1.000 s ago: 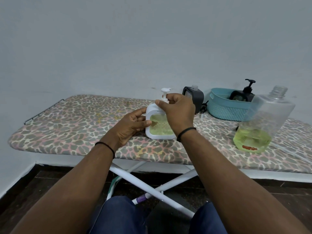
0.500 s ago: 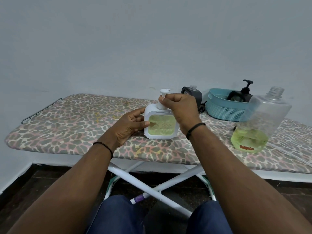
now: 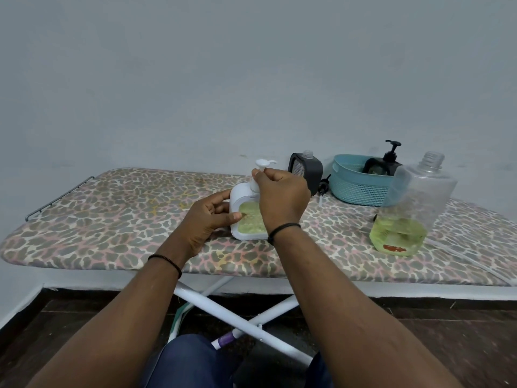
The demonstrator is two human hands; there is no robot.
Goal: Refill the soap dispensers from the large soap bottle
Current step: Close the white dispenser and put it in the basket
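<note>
A white square soap dispenser (image 3: 246,219), filled with green soap, stands on the ironing board (image 3: 112,219). My left hand (image 3: 208,219) grips its left side. My right hand (image 3: 281,197) is closed around the neck of its white pump head (image 3: 263,163) on top. The large clear soap bottle (image 3: 408,208) stands uncapped at the right, with green soap in its bottom part. A dark grey dispenser (image 3: 307,170) without a pump stands behind my right hand. Another black dispenser with a pump (image 3: 387,161) sits in the teal basket (image 3: 355,189).
A loose black pump (image 3: 324,186) lies on the board between the grey dispenser and the basket. The board has a leopard-print cover and a metal rack at its left end (image 3: 56,197). A grey wall stands close behind. White crossed legs (image 3: 240,317) show below.
My right hand has turned on the pump neck and risen slightly, so the white pump head now shows fully above my fingers. My left hand keeps its hold on the dispenser body.
</note>
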